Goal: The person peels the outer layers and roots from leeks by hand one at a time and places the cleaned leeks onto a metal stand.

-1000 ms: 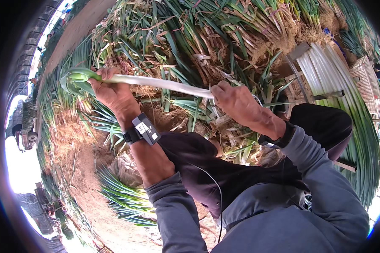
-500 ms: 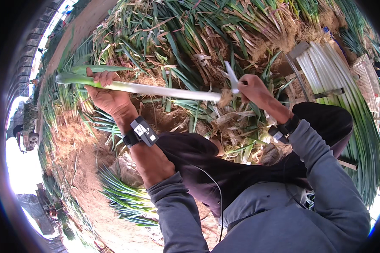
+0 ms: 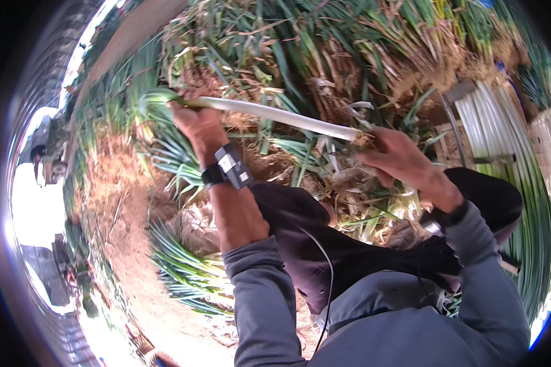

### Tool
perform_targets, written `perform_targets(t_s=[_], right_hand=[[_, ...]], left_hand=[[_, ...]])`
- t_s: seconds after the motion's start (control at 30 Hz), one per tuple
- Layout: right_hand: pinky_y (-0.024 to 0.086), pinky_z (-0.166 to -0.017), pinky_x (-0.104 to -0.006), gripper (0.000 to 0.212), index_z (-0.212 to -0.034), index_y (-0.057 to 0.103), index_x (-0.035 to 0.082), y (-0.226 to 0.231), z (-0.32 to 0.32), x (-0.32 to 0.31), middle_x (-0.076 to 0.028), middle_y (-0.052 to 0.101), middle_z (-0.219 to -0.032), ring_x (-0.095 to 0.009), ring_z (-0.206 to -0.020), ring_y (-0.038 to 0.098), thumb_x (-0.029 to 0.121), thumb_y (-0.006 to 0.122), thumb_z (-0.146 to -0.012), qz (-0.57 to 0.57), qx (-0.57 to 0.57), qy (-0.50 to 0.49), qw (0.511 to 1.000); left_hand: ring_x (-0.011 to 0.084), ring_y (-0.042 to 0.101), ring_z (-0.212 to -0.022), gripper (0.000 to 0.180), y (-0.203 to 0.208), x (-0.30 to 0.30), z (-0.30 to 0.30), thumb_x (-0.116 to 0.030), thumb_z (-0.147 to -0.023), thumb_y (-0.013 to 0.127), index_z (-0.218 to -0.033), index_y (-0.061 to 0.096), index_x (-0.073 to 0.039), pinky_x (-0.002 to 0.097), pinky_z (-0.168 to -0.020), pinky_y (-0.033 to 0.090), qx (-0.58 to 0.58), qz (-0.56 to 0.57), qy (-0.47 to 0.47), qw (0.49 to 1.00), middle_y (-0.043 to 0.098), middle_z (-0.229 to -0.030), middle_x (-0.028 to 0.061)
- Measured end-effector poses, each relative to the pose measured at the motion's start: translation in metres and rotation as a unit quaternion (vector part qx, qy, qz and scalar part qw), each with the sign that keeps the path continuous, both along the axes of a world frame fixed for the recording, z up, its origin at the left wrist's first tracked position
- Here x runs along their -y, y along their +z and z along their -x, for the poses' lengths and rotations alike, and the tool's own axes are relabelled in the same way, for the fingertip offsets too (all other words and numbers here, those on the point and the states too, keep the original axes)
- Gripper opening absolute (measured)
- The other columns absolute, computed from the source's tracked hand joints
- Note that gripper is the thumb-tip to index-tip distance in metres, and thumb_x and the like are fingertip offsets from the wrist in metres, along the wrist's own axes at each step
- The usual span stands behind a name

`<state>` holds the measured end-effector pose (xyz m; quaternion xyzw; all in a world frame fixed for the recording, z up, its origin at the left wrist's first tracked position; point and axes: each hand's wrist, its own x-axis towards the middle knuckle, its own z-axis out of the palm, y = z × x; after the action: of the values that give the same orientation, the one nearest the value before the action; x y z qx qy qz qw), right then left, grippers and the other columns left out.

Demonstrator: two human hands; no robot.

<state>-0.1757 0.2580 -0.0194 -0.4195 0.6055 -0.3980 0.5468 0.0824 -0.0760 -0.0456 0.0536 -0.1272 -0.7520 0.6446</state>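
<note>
A long green onion (image 3: 288,118) stretches across in front of me, its white shank bare and its root tuft at the right end. My left hand (image 3: 199,122) is closed around the green upper end, where the leaves bend over to the left. At the root end my right hand (image 3: 404,156) has its fingers closed around the roots, slightly blurred. A pale strip (image 3: 362,106) shows just above the shank's right end; I cannot make out what it is. Below the shank lie dry husks and peelings (image 3: 349,180) between my legs.
Unpeeled green onions (image 3: 275,49) are heaped along the far side. To the right, cleaned green onions (image 3: 496,122) lie in a metal-framed rack beside a pale crate (image 3: 545,137). A smaller bunch (image 3: 187,269) rests on the soil at left. A cable (image 3: 329,269) runs over my lap.
The green onion has shifted right in the picture and tilts down toward its root end. My right hand has turned and closed on the roots; the pale blade-like piece beside it no longer shows there.
</note>
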Motion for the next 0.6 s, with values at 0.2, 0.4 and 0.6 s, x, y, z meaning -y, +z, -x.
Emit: perform_targets(t_s=[0.2, 0.4, 0.6], right_hand=[[0.035, -0.037, -0.0224, 0.031, -0.122, 0.057, -0.004, 0.032, 0.018, -0.076, -0.003, 0.060, -0.072, -0.006, -0.040, 0.046, 0.018, 0.058, -0.101, 0.118, 0.028, -0.090, 0.989], [0.041, -0.042, -0.0290, 0.027, -0.114, 0.056, 0.002, 0.044, 0.055, -0.097, -0.006, 0.064, -0.082, -0.011, -0.043, 0.048, 0.026, 0.052, -0.103, 0.398, 0.150, -0.180, 0.887], [0.052, -0.052, -0.0391, 0.031, -0.099, 0.056, 0.007, 0.076, 0.107, -0.124, -0.007, 0.062, -0.087, -0.017, -0.051, 0.053, 0.036, 0.045, -0.105, 0.435, 0.442, -0.054, 0.782]], left_hand=[[0.0136, 0.044, -0.060, 0.029, -0.021, 0.002, -0.001, -0.027, -0.108, 0.042, -0.086, 0.042, -0.008, 0.0259, -0.055, 0.043, 0.074, -0.151, 0.102, 0.981, 0.042, -0.072, 0.0021], [0.0169, 0.047, -0.068, 0.022, -0.033, 0.027, -0.023, -0.026, -0.104, 0.042, -0.089, 0.043, -0.010, 0.0284, -0.065, 0.046, 0.033, -0.106, 0.050, 0.993, 0.043, -0.076, 0.0025], [0.0198, 0.052, -0.076, 0.028, -0.026, 0.016, 0.009, -0.032, -0.106, 0.044, -0.094, 0.048, -0.008, 0.0295, -0.069, 0.048, 0.178, -0.158, 0.197, 0.951, 0.052, -0.089, 0.0091]])
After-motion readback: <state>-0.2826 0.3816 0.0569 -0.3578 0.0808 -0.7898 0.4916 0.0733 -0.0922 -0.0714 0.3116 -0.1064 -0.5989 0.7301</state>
